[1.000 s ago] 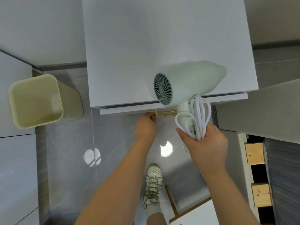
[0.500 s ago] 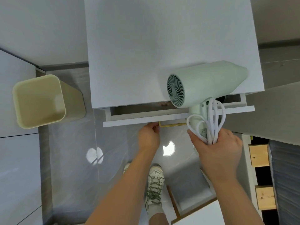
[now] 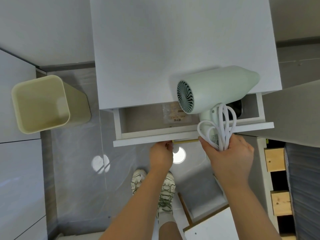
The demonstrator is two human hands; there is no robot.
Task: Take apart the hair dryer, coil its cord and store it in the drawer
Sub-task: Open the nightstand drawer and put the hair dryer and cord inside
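A pale green hair dryer [image 3: 218,88] hangs over the right half of the pulled-out white drawer [image 3: 138,135], its fan grille facing me. My right hand [image 3: 228,153] grips its handle together with the coiled white cord [image 3: 220,127]. My left hand [image 3: 161,155] holds the left end of the brass drawer handle [image 3: 186,141]. Inside the drawer lie a clear plastic packet [image 3: 174,115] and a black round part [image 3: 235,108], half hidden behind the dryer.
The drawer belongs to a white cabinet [image 3: 173,49] with a bare top. A cream waste bin [image 3: 46,104] stands on the grey tiled floor to the left. My shoes [image 3: 166,189] are below the drawer. Wooden slats [image 3: 275,170] and a white board [image 3: 216,226] sit at the right.
My left hand has pulled the drawer from nearly closed to well open, showing its contents. The dryer in my right hand has moved right, over the open drawer.
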